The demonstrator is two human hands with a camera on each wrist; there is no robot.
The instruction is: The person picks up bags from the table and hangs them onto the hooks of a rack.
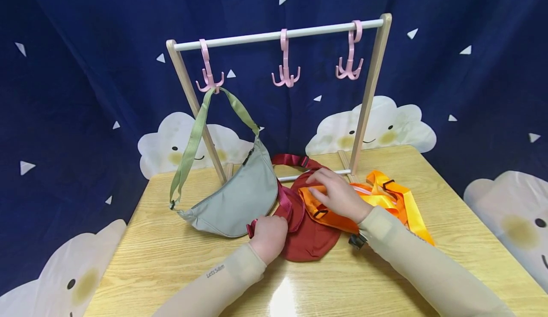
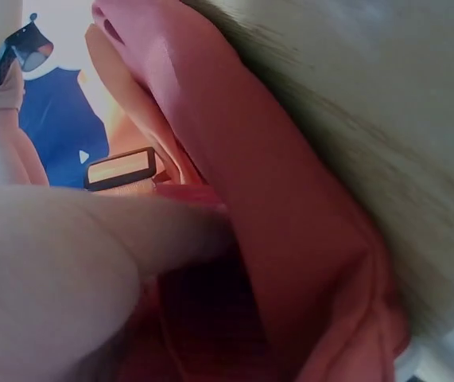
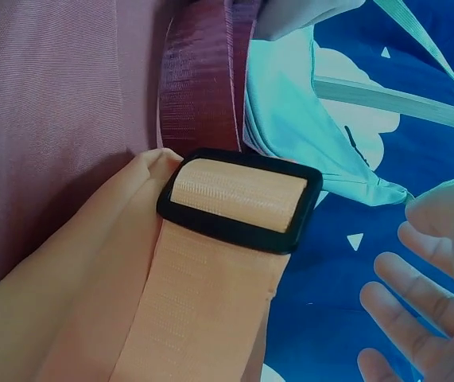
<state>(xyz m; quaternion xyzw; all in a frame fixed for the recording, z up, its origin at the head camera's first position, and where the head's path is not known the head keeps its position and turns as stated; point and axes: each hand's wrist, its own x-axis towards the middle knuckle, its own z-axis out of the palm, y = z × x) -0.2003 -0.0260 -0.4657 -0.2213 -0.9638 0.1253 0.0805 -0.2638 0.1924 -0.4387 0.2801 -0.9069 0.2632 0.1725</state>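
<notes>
In the head view my left hand [image 1: 269, 236] grips the dark red strap [image 1: 284, 203] of a red bag [image 1: 310, 248] that lies on the table. The left wrist view shows the thumb side of that hand close against the red fabric [image 2: 282, 199]. My right hand [image 1: 336, 193] is over an orange bag [image 1: 334, 221], which overlaps the red one. Its fingers [image 3: 405, 310] are spread and hold nothing in the right wrist view. A black strap buckle [image 3: 238, 199] on the orange webbing shows beside them.
Behind the bags stands a rack with a white rail [image 1: 248, 35]. A grey bag [image 1: 244, 203] hangs by its green strap from the left pink hook [image 1: 208, 77]. The middle hook [image 1: 286, 72] and right hook [image 1: 349, 65] carry no bag. Orange straps [image 1: 411, 207] trail rightward across the table [image 1: 137, 260].
</notes>
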